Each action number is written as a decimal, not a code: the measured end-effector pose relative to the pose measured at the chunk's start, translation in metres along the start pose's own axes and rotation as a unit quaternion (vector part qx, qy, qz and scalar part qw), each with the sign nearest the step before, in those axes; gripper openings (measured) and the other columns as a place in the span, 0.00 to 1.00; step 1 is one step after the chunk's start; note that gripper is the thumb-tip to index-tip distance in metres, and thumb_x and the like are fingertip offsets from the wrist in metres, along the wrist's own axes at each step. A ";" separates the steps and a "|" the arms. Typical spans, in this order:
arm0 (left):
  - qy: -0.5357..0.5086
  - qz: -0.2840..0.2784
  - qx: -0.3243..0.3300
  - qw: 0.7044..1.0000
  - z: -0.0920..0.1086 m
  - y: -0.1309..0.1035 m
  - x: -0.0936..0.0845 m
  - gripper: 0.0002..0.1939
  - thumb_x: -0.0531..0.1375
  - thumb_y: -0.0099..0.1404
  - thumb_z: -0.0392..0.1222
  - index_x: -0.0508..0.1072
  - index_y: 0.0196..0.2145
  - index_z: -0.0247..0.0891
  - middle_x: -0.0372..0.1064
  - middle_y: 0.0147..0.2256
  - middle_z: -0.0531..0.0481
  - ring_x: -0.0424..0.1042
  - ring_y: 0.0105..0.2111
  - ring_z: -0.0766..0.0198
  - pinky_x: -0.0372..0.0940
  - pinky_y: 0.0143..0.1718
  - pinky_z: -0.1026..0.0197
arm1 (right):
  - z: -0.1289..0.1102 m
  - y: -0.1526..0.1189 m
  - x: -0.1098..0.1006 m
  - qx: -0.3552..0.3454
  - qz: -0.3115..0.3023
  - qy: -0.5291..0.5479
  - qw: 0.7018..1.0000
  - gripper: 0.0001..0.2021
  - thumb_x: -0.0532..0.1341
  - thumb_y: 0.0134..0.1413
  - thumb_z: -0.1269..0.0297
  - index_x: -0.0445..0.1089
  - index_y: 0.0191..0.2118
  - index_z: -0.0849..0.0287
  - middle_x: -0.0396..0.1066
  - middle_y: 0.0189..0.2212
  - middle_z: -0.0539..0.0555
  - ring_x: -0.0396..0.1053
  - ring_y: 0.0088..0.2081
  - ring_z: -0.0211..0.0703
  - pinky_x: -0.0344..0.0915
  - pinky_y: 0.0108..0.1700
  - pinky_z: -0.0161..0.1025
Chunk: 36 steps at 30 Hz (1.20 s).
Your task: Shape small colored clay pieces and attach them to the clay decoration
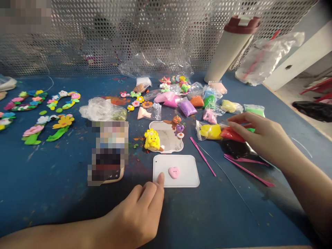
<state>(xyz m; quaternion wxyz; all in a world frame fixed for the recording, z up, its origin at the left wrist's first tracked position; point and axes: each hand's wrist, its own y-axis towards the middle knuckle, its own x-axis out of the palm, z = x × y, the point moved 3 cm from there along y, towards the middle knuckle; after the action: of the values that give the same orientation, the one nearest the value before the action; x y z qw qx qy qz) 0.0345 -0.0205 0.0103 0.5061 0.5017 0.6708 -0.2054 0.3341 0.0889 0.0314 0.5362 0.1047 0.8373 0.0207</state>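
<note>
A pink clay piece with small dark dots [174, 172] lies on a white tray [190, 173]. My left hand [146, 207] rests at the tray's left front corner, a fingertip on its edge and the other fingers curled; whether it grips anything is unclear. My right hand [259, 135] reaches over the bags at the right, fingers at the red clay bag [232, 134]. Beside that is a yellow clay bag [210, 131], with a black clay bag [236, 148] in front. Behind the tray, a yellow clay figure [152, 140] sits on a small mirror [168, 136].
Pink tools [203, 157] and a thin wire [233, 185] lie right of the tray. A phone [114, 176] is at its left. Clay flower rings [61, 128] sit far left. Clay bags, a tumbler [229, 48] and a plastic bag [261, 62] stand behind.
</note>
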 end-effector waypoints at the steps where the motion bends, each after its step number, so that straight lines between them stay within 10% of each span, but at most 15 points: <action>1: 0.001 0.002 0.000 1.000 0.001 0.000 0.000 0.13 0.57 0.63 0.28 0.75 0.45 0.24 0.74 0.45 0.38 0.68 0.32 0.58 0.61 0.24 0.57 | 0.000 0.000 0.000 -0.003 0.003 -0.002 1.000 0.13 0.55 0.52 0.52 0.71 0.35 0.54 0.76 0.37 0.57 0.71 0.35 0.51 0.61 0.37 0.44; 10: -0.062 0.090 -0.068 0.992 -0.013 0.005 -0.005 0.12 0.63 0.60 0.26 0.73 0.42 0.15 0.69 0.20 0.50 0.68 0.19 0.62 0.55 0.14 0.58 | -0.001 -0.004 -0.002 -0.030 0.018 -0.038 0.999 0.13 0.53 0.53 0.54 0.71 0.36 0.54 0.75 0.38 0.56 0.69 0.34 0.48 0.60 0.36 0.42; 29: -0.155 0.122 -0.088 0.976 -0.020 0.004 -0.003 0.12 0.50 0.70 0.26 0.74 0.40 0.25 0.72 0.25 0.49 0.69 0.26 0.62 0.57 0.23 0.59 | -0.002 -0.006 0.001 -0.034 0.010 -0.028 0.999 0.16 0.53 0.53 0.50 0.71 0.36 0.54 0.75 0.37 0.55 0.69 0.33 0.46 0.61 0.34 0.41; 36: -0.345 0.064 -0.223 0.910 -0.029 0.003 0.020 0.10 0.54 0.69 0.32 0.69 0.29 0.36 0.64 0.25 0.53 0.65 0.27 0.64 0.61 0.29 0.61 | -0.004 -0.007 0.002 -0.043 0.015 -0.026 0.999 0.14 0.53 0.55 0.51 0.71 0.36 0.54 0.75 0.37 0.54 0.69 0.33 0.45 0.61 0.33 0.40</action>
<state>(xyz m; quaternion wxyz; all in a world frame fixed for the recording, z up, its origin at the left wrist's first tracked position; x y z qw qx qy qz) 0.0236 0.0127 0.0054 0.8166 0.3154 0.4493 -0.1785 0.3283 0.0829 0.0301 0.5618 0.0942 0.8195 0.0619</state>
